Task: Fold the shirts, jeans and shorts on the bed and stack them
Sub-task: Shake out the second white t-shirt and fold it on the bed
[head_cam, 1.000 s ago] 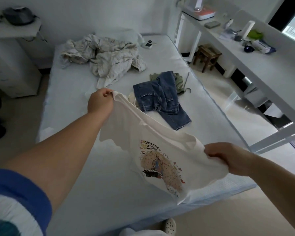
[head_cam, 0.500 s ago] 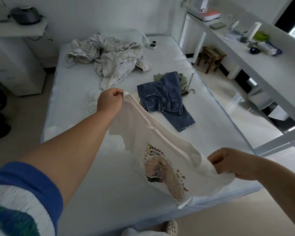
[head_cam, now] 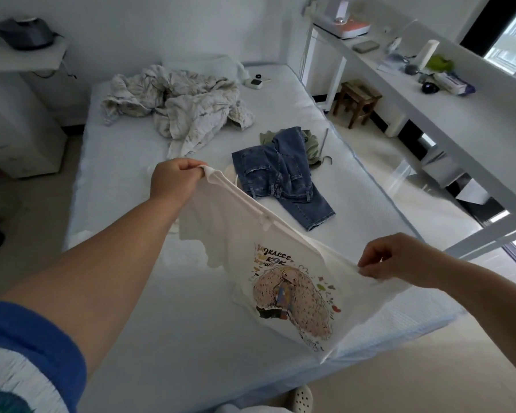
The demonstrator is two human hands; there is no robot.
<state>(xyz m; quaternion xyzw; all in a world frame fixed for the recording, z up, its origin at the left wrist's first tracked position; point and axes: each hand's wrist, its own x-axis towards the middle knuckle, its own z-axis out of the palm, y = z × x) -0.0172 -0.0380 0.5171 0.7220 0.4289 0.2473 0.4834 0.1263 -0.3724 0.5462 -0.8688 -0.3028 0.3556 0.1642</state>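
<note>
I hold a white T-shirt (head_cam: pixel 245 242) with a colourful animal print stretched in the air above the bed (head_cam: pixel 149 308). My left hand (head_cam: pixel 175 178) grips one end of its top edge, and my right hand (head_cam: pixel 399 257) pinches the other end near the bed's right side. Blue jeans (head_cam: pixel 280 174) lie crumpled on the bed beyond the shirt. A green garment (head_cam: pixel 310 144) lies partly under the jeans. A bit of pale cloth (head_cam: pixel 230 174) shows beside the jeans, mostly hidden by the shirt.
A rumpled cream blanket (head_cam: pixel 179 105) lies at the head of the bed, with a small white device (head_cam: pixel 255 81) near it. A long white desk (head_cam: pixel 429 93) with clutter runs along the right, a wooden stool (head_cam: pixel 356 99) under it. A white cabinet (head_cam: pixel 15 114) stands at left.
Both hands still hold the shirt taut. The right hand's grip has shifted from a fist to a fingertip pinch on the shirt's edge.
</note>
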